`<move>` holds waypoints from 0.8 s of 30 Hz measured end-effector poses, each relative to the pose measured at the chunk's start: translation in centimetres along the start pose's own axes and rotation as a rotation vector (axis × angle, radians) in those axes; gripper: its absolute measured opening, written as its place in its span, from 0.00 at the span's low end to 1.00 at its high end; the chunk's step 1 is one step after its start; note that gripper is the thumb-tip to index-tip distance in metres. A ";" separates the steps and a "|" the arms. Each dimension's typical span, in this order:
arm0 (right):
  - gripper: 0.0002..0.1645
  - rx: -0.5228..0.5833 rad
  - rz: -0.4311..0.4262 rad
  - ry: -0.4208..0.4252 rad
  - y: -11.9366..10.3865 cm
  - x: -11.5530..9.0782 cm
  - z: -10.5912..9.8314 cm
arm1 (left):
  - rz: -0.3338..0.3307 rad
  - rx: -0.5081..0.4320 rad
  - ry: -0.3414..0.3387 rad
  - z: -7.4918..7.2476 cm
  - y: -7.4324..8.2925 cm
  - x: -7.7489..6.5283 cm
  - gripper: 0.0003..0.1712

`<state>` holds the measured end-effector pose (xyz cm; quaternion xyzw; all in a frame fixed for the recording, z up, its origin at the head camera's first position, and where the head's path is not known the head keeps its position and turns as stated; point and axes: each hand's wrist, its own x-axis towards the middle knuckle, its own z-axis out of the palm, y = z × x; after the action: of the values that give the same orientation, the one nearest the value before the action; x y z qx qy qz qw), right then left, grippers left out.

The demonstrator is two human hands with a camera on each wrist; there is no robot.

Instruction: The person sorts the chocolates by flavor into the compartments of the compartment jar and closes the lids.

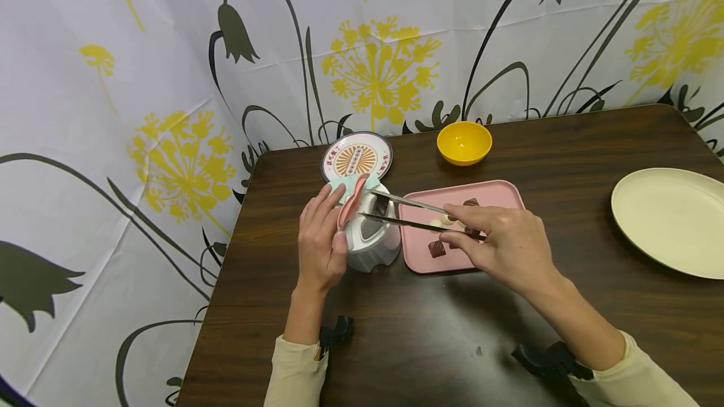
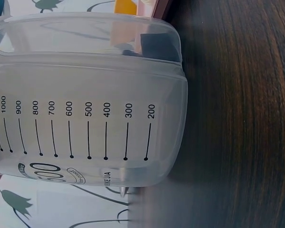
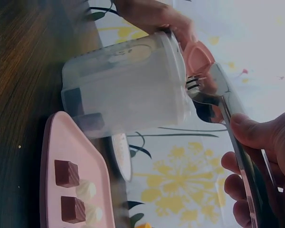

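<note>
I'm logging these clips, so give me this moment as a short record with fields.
Left hand: holds the raised pink-and-mint lid
Right hand: holds metal tongs, tips at the container's mouth
Container: translucent, number-marked; dark pieces show through near its base
Pink tray: beside the container, bearing brown chocolates and pale pieces
Farther back: yellow bowl, printed plate
Far right: cream plate

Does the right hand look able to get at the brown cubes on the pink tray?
Probably yes. The right hand holds the tongs partly over the pink tray, where two brown cubes lie uncovered. It would likely first draw the tips back from the container's mouth.
</note>
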<state>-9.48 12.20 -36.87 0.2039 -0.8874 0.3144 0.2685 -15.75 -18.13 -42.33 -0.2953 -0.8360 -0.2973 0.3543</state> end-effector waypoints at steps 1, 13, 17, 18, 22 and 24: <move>0.26 0.000 -0.002 0.000 0.0 0.0 0.0 | 0.002 -0.001 -0.001 0.0 0.0 0.0 0.31; 0.28 -0.006 -0.021 -0.036 -0.1 0.2 0.5 | -0.017 -0.004 -0.005 0.0 0.1 -0.1 0.32; 0.29 -0.016 -0.015 -0.050 -0.1 0.3 0.4 | -0.020 -0.009 -0.005 0.0 0.1 -0.1 0.32; 0.29 -0.019 -0.013 -0.053 -0.1 0.3 0.4 | -0.020 -0.009 -0.005 0.0 0.1 -0.1 0.32; 0.31 -0.023 -0.005 -0.065 -0.1 0.3 0.3 | -0.022 -0.012 -0.006 0.0 0.0 -0.1 0.33; 0.32 -0.027 -0.002 -0.067 -0.1 0.3 0.2 | -0.019 -0.013 -0.006 0.0 0.1 0.0 0.33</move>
<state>-9.76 11.90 -36.79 0.2118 -0.8999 0.2950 0.2415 -15.69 -18.11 -42.34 -0.2905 -0.8378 -0.3051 0.3473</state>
